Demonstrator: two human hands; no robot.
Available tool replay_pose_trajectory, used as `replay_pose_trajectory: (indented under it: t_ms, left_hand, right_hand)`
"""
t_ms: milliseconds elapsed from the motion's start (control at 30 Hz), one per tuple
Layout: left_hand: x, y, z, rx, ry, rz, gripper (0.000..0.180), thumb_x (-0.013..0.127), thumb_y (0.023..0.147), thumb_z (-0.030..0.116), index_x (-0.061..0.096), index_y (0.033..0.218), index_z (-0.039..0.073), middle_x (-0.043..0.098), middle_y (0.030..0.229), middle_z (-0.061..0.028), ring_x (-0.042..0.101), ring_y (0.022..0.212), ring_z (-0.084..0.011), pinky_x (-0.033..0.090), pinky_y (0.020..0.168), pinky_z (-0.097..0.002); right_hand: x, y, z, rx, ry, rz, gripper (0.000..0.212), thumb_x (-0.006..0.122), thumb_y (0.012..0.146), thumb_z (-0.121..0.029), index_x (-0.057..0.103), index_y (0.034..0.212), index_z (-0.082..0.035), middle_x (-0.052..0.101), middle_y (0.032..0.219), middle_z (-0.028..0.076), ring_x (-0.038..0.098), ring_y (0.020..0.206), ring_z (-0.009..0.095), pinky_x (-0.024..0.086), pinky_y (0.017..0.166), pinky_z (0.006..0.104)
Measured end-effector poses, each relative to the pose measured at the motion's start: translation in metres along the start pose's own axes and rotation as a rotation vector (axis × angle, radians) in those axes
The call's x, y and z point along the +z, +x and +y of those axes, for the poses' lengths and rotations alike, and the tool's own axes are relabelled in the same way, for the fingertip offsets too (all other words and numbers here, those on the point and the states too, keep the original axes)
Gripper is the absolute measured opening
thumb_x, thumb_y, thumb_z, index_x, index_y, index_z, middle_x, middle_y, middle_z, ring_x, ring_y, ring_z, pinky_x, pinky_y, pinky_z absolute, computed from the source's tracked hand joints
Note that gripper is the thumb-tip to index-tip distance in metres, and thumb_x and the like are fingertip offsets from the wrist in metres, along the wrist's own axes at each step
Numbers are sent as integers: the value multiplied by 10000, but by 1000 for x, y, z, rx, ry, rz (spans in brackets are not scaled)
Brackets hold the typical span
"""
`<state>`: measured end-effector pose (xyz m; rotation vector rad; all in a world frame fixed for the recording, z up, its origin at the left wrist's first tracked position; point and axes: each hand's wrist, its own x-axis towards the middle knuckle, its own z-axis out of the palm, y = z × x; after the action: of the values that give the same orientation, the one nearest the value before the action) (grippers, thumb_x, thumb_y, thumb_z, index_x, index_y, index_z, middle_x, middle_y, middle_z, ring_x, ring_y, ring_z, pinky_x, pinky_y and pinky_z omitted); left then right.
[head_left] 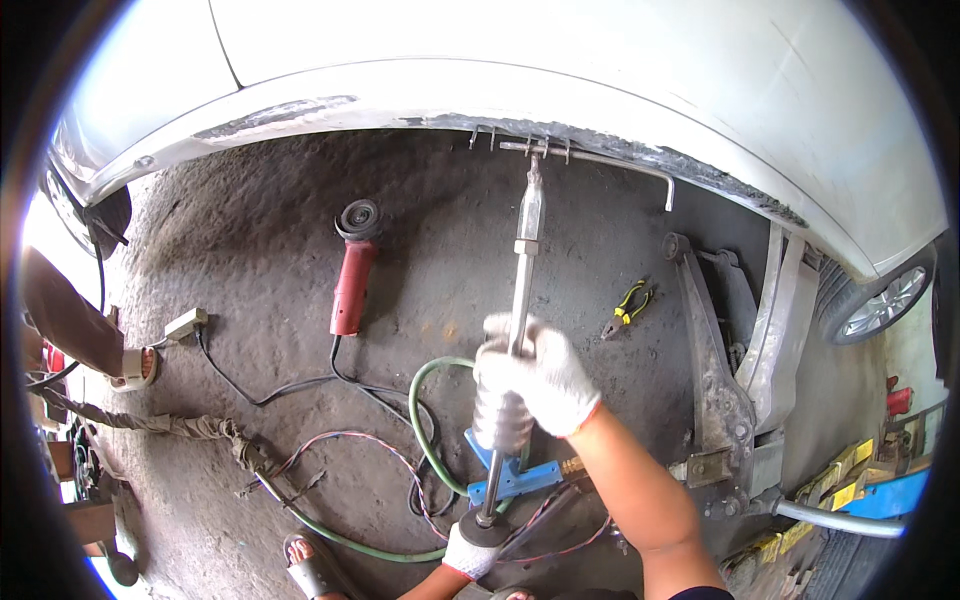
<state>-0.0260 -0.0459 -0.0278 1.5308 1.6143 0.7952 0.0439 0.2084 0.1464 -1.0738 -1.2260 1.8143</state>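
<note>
Both my hands wear white gloves and grip a slide hammer (522, 290) that runs from near me up to a white car's lower edge. My left hand (468, 557) is closed around its near end, just beneath a dark round stop. My right hand (548, 375) wraps the shaft at the top of the ribbed metal weight (502, 418). The hammer's far tip meets a bent metal rod (620, 165), which passes along several small pins on the scraped sill (590, 135). Gloves hide part of the shaft and weight.
A red angle grinder (354, 280) lies left on the floor, yellow-black pliers (628, 309) right. A floor jack (715, 370) stands at the right. A blue tool (520, 482), green hose (415, 400) and cables lie beneath the hammer. Another person's leg (75, 310) shows at far left.
</note>
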Motion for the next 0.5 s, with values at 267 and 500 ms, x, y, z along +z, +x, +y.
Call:
replay_pose_trajectory:
  t_ms: [267, 500]
  left_hand:
    - [1, 11, 4, -98, 13, -253, 540, 599, 939, 394, 539, 1401, 120, 594, 1358, -146, 566, 1248, -331, 453, 1046, -410]
    - [9, -4, -12, 12, 130, -149, 194, 603, 924, 302, 711, 979, 150, 722, 945, -121, 695, 873, -342, 552, 748, -454]
  right_hand:
    - [9, -91, 77, -50, -514, 62, 296, 814, 782, -182, 724, 1016, -25, 745, 904, 125, 722, 828, 188, 567, 791, 324]
    - [9, -85, 66, -64, -562, 46, 316, 810, 789, -197, 716, 1025, -10, 740, 935, 125, 716, 848, 189, 564, 808, 332]
